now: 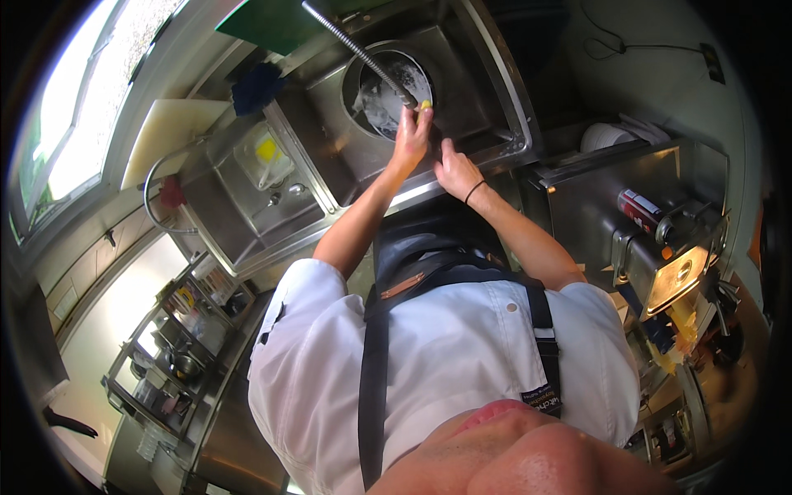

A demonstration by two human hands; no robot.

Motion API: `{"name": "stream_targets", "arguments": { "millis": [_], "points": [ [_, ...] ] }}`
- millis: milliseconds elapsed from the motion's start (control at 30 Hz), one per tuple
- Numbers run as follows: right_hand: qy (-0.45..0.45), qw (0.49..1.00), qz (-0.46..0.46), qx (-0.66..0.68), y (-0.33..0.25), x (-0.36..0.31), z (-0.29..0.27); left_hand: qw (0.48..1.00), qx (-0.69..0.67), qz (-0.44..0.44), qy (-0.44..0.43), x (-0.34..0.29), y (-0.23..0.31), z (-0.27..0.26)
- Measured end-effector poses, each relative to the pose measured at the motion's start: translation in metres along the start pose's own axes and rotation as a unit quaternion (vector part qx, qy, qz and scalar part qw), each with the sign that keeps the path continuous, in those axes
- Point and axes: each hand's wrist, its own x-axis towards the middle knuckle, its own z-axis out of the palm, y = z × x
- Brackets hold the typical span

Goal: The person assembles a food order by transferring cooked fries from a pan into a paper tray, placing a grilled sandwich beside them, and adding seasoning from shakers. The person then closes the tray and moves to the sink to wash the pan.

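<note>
A round metal pot (349, 81) with white foam and dark water inside sits in the right basin of the steel sink (466, 99). My left hand (411, 136) reaches over the pot's near rim, closed around the lower end of a ribbed metal spray hose (363, 54). Something small and yellow (426, 105) shows at its fingertips; I cannot tell what it is. My right hand (459, 174), with a dark band at the wrist, is by the sink's front edge. Its fingers are curled, and whatever they may hold is hidden.
The left basin (219, 202) holds a clear container (262, 157) with something yellow in it. A dark blue cloth (254, 87) and a pale board (169, 136) are behind it. On the right counter stand a spray can (640, 208) and a lidded metal pan (678, 272).
</note>
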Motion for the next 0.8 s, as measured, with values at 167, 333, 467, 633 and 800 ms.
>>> {"name": "stream_targets", "arguments": {
  "millis": [167, 333, 467, 633, 800],
  "points": [
    [0.027, 0.998, -0.001, -0.052, -0.001, 0.014, -0.011, 0.894, 0.205, 0.389, 0.081, -0.011, 0.021, -0.007],
    [-0.002, 0.993, 0.023, -0.115, 0.002, 0.017, -0.022, 0.790, 0.472, 0.385, -0.075, 0.007, 0.043, -0.011],
    [0.000, 0.987, 0.002, -0.160, 0.006, 0.013, -0.032, 0.797, 0.458, 0.393, -0.039, 0.026, 0.060, -0.009],
    [0.016, 0.987, -0.010, -0.162, 0.013, 0.000, -0.034, 0.862, 0.439, 0.251, 0.016, 0.077, 0.057, -0.043],
    [0.023, 0.992, 0.004, -0.121, 0.022, -0.025, -0.031, 0.986, 0.119, 0.033, 0.111, 0.123, -0.020, -0.081]
  ]
}}
